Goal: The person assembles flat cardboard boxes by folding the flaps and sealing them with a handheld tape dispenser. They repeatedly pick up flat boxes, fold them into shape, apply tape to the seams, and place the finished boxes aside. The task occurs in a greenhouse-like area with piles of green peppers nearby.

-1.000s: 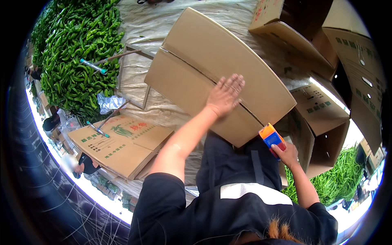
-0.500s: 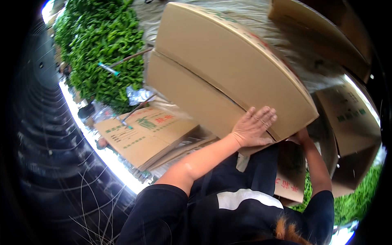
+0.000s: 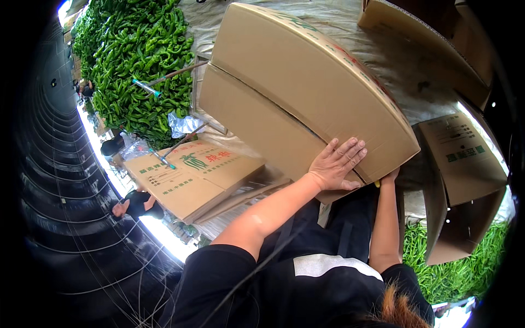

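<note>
A large brown cardboard box (image 3: pixel 295 98) with a closed flap seam along its upward face stands tilted in front of me. My left hand (image 3: pixel 336 164) lies flat on that face near its near end, fingers stretched out across the seam. At the box's near right corner is my right hand (image 3: pixel 389 177), tucked against the lower edge. Its fingers are mostly hidden by the box. A small yellow bit (image 3: pixel 377 183) shows beside it, too little to name.
Flattened printed cartons (image 3: pixel 197 175) lie stacked at left. Behind them rises a heap of green peppers (image 3: pixel 139 60), with teal-ended rods (image 3: pixel 146 88) in front. Open boxes (image 3: pixel 459 164) stand at right, above more green peppers (image 3: pixel 448 273). Another person (image 3: pixel 141 203) is at far left.
My right hand and forearm have moved left and inward along the box's near edge. The printed carton by my right arm has gone from view. My left hand stays on the box.
</note>
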Demonstrator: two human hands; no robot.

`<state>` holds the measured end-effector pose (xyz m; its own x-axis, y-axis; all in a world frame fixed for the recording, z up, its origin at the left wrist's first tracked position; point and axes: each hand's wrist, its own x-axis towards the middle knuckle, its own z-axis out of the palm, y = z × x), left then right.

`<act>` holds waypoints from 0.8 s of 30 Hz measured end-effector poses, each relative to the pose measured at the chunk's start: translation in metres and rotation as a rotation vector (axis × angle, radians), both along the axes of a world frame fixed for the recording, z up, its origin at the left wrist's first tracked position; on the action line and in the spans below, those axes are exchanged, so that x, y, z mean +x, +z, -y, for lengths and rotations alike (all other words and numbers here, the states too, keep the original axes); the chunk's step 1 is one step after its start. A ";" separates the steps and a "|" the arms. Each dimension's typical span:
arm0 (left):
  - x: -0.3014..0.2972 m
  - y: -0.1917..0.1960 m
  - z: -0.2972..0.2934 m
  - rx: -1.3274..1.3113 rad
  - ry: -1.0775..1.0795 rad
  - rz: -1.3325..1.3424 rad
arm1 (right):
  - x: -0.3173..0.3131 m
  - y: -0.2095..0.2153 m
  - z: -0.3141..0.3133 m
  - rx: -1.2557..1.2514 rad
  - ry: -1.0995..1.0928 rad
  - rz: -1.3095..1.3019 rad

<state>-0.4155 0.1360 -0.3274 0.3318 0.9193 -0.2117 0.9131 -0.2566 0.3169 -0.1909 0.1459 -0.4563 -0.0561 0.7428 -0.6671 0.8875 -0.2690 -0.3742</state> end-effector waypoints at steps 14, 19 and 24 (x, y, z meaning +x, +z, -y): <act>-0.244 0.006 -0.099 0.139 0.878 -0.425 | 0.082 0.268 -0.022 -0.575 -0.451 -0.633; -0.152 0.079 -0.092 -0.147 0.842 0.735 | 0.005 0.324 -0.073 -0.491 -0.336 -0.752; -0.095 0.170 -0.043 -1.041 0.601 1.599 | -0.035 0.324 -0.084 -0.445 -0.150 -0.791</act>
